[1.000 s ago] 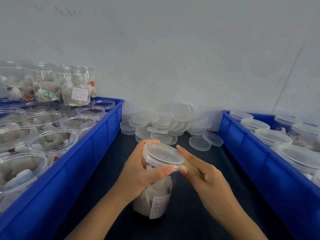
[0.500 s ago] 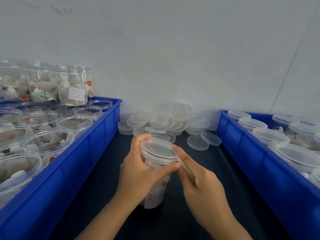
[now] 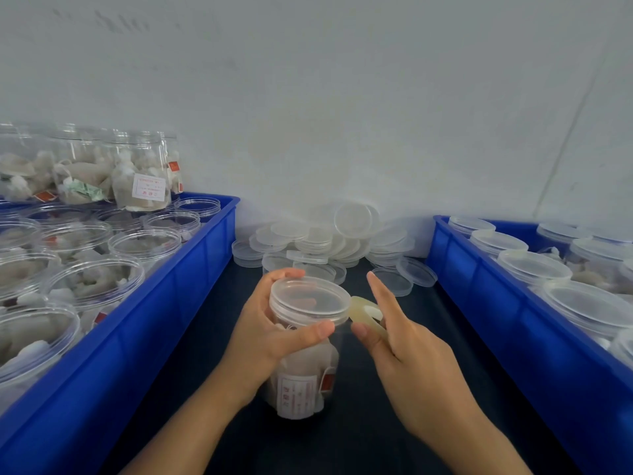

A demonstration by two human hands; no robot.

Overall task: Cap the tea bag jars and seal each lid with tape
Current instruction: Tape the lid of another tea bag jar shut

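Note:
A clear jar of tea bags (image 3: 301, 378) stands on the dark table between two blue crates, with a clear lid (image 3: 310, 298) on top. My left hand (image 3: 270, 330) grips the jar just under the lid, thumb across the front. My right hand (image 3: 407, 347) holds a small yellowish roll of tape (image 3: 366, 311) against the lid's right edge, thumb below it and index finger stretched out straight. The tape strip itself is too thin to make out.
A blue crate (image 3: 178, 303) on the left holds several open jars of tea bags, with more jars stacked behind. A blue crate (image 3: 496, 303) on the right holds several capped jars. A pile of loose clear lids (image 3: 325, 241) lies against the wall.
The jar has turned in my left hand, its label now facing front. My right hand has drawn back from the lid's rim, showing the tape roll, and its index finger has straightened.

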